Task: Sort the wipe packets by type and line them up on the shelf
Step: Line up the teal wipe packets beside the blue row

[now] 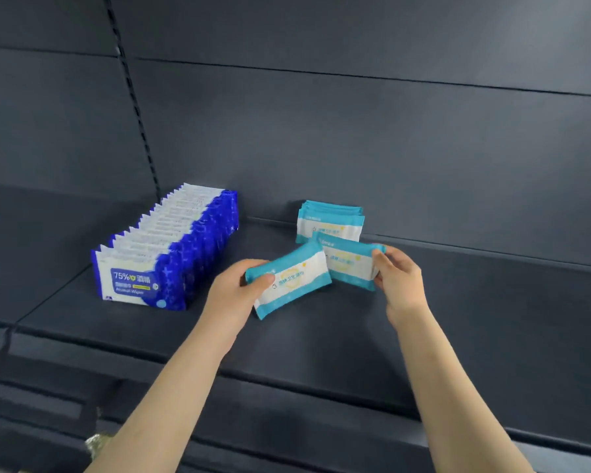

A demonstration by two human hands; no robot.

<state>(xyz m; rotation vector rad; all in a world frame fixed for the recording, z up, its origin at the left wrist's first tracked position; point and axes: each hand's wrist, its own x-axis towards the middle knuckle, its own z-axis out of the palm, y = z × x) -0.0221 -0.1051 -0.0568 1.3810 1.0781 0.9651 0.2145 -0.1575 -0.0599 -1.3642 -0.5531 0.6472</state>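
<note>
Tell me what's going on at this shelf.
A person is sorting wipe packets on a dark shelf. The left hand grips one light-blue packet and the right hand pinches a second light-blue packet, both held just in front of a short light-blue row standing at the back. Off to the left, a long dark-blue row is already lined up.

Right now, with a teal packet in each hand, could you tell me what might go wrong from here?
The short teal row stands upright, unbraced in front; a nudge could topple it. The left packet, gripped by one end in the left hand, overlaps the right packet in the right hand; either could slip.
</note>
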